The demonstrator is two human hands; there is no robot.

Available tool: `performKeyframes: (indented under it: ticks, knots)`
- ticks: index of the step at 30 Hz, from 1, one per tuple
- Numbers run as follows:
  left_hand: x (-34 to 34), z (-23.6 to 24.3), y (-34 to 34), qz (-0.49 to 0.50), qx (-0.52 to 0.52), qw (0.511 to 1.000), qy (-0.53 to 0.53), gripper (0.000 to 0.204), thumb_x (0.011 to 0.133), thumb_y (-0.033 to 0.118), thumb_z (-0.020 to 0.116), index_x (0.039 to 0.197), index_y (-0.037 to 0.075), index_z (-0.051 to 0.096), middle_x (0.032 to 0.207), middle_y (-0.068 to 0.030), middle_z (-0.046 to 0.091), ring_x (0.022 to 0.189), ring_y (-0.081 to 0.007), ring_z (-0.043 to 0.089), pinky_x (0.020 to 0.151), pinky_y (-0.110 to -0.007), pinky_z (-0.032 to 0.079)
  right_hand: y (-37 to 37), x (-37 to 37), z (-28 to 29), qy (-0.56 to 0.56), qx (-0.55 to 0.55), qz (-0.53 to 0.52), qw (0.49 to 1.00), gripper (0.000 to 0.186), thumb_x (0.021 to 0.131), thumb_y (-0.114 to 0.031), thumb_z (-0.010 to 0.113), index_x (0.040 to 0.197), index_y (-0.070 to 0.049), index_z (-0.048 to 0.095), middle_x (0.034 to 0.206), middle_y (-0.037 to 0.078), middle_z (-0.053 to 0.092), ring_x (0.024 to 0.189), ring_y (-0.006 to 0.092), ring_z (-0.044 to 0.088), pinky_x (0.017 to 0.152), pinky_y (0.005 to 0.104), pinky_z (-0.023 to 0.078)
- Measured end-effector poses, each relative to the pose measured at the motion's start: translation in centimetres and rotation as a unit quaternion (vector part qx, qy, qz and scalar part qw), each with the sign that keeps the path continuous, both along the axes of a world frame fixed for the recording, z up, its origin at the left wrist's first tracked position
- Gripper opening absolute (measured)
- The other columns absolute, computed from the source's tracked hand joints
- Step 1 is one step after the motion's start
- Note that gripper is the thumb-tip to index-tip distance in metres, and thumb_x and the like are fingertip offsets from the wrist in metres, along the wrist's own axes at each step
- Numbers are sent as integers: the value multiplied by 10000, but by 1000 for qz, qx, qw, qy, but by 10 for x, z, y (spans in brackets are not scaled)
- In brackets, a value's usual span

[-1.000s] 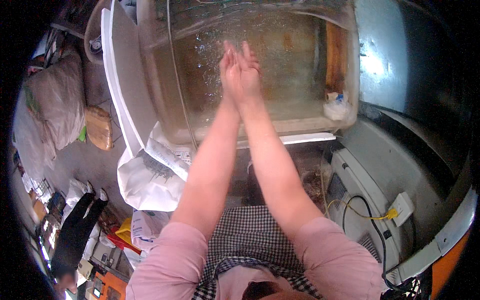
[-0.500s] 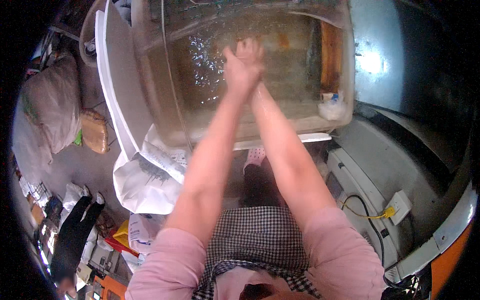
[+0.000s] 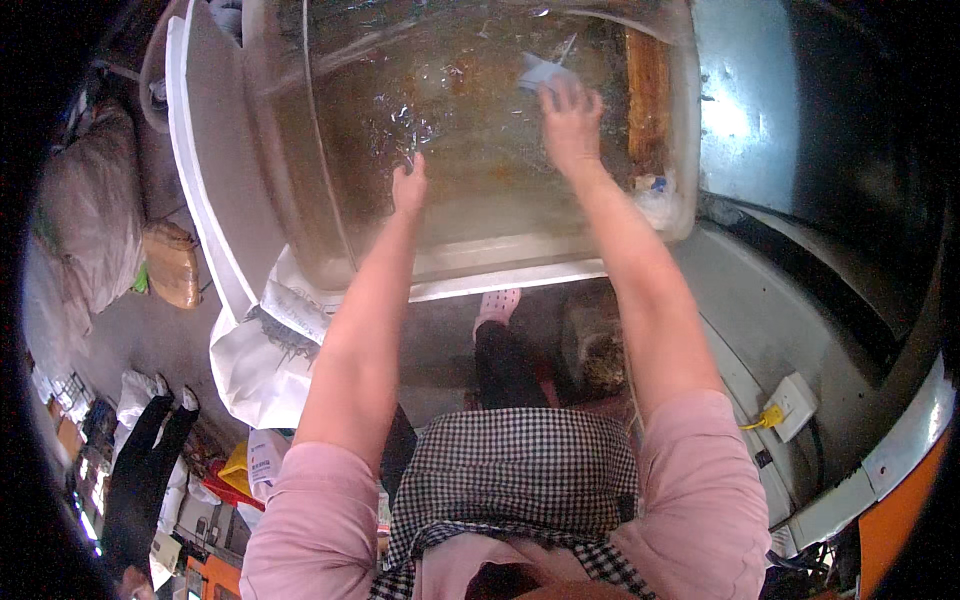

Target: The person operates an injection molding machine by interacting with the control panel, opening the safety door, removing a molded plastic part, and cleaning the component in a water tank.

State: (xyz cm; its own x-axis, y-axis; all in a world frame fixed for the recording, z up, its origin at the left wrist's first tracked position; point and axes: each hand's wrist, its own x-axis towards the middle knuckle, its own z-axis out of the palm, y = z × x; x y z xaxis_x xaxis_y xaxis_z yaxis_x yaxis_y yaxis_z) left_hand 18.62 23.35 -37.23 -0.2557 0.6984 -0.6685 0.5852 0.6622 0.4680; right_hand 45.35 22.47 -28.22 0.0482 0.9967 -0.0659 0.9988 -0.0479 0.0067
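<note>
Currently, left hand [image 3: 409, 186]: closed loosely, dipped in the water-filled tub [image 3: 300, 200].
Right hand [image 3: 571, 122]: fingers spread, pressed on a pale sheet [image 3: 541, 70] at the tub's far side.

We reach both hands into a large clear tank of murky brownish water [image 3: 470, 130]. Our right hand [image 3: 572, 125] lies spread, its fingertips touching a pale scrap [image 3: 543, 72]. Our left hand [image 3: 409, 185] is closed loosely, well apart from it. A pink shoe [image 3: 497, 308] shows below the tank's rim.
</note>
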Motion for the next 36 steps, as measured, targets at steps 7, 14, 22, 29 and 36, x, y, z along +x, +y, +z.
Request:
performKeyframes:
  ticks: [7, 14, 22, 29, 36]
  knots:
    - [5, 0, 6, 208, -76, 944, -245, 578, 837, 451, 467, 1118, -54, 476, 1107, -216, 517, 984, -296, 516, 915, -410, 349, 11, -51, -51, 280, 101, -315, 901, 565, 751, -170, 596, 1230, 28, 370, 1275, 230, 331, 1207, 361, 289, 1023, 420, 198]
    - [76, 124, -33, -95, 72, 868, -482, 307, 867, 301, 457, 1034, 65, 560, 1152, -157, 501, 1053, -299, 471, 925, -443, 319, 17, -100, -79, 417, 40, -230, 879, 251, 741, -127, 567, 966, -17, 554, 1019, 172, 507, 955, 332, 492, 837, 417, 404]
    - [31, 60, 18, -304, 294, 901, 95, 359, 859, 334, 425, 1133, 118, 511, 1214, -140, 444, 1159, -290, 372, 923, -518, 263, -1, -111, -74, 295, 43, -34, 954, 206, 790, -135, 457, 928, -14, 553, 1001, 174, 512, 976, 334, 466, 831, 417, 398]
    - [27, 25, -3, 326, -68, 812, -480, 439, 862, 451, 437, 1068, 72, 518, 1081, -97, 527, 1042, -260, 476, 889, -392, 390, -5, -135, -71, 877, -104, -470, 13, 287, 863, -198, 420, 929, 54, 540, 1002, 200, 550, 937, 331, 527, 900, 443, 392]
    - [53, 81, -6, 305, -39, 554, -774, 565, 817, 551, 427, 1052, 39, 468, 901, -72, 545, 834, -216, 523, 870, -411, 389, 56, -159, 10, 885, 103, -289, -350, 411, 874, -313, 423, 1026, 66, 478, 999, 213, 546, 933, 324, 532, 850, 450, 438]
